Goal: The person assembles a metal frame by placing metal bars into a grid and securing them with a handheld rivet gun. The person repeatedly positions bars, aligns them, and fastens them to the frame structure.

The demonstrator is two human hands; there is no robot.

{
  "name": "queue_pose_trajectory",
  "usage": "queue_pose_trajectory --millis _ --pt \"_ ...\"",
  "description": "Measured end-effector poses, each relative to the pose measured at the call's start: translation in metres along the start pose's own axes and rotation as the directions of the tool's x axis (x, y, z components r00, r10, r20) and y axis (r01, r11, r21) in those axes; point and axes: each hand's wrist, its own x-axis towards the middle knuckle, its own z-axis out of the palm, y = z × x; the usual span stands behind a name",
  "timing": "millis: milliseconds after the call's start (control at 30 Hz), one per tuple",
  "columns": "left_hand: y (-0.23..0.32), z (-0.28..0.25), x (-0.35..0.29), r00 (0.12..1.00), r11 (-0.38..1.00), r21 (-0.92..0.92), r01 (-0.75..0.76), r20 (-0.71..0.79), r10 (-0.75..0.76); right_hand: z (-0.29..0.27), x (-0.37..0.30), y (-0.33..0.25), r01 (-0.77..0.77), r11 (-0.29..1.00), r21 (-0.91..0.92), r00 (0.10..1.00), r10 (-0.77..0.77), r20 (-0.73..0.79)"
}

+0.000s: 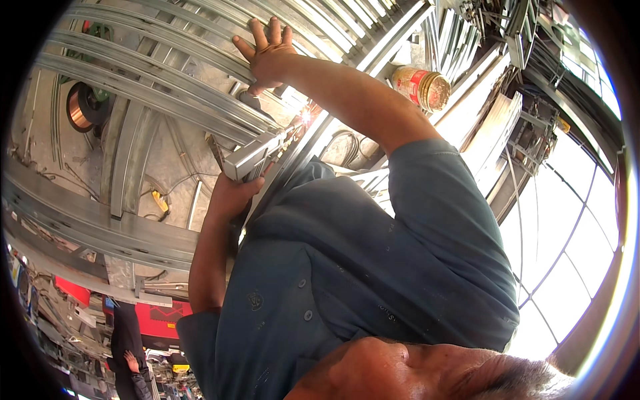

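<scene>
My left hand (233,195) closes round the near end of a short grey metal box-section piece (250,157); most of its fingers are hidden behind the metal. Bright welding sparks (306,115) flare just beyond the far end of this piece, beside a long metal rail (283,177). Any torch at the sparks cannot be made out. Farther off, my right hand (269,57) is spread with its fingers apart, resting on a row of parallel metal bars (193,63). The right forearm reaches across above the sparks.
A jar (427,89) with a red label lies right of my right forearm. A copper wire spool (81,107) and a yellow-handled tool (160,201) are on the left. A wide metal beam (100,223) crosses there. Another person's hand (131,361) shows at lower left near a red machine (157,320).
</scene>
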Motion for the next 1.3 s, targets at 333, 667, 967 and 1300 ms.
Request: queue_pose_trajectory --millis 333,667,967,1300 --pt "0.0062 0.0009 0.0003 0.999 0.999 0.002 0.035 0.007 -0.035 -0.0013 0.0006 -0.0005 -0.001 1.000 0.010 1.000 0.001 0.013" --pt "0.0050 0.0022 -0.0003 1.000 0.998 0.060 -0.003 -0.022 0.004 0.0017 0.0011 -0.0007 -0.006 1.000 0.007 1.000 0.006 -0.003" --pt "-0.0003 0.0014 0.0011 0.999 0.999 0.033 -0.019 -0.029 0.020 0.0000 0.0010 -0.0011 -0.008 1.000 -0.007 1.000 0.008 0.008" --pt "0.0066 0.0024 -0.0018 0.999 0.997 0.075 0.004 -0.044 -0.001 0.0009 0.0010 -0.0005 -0.003 1.000 -0.004 1.000 0.003 0.005"
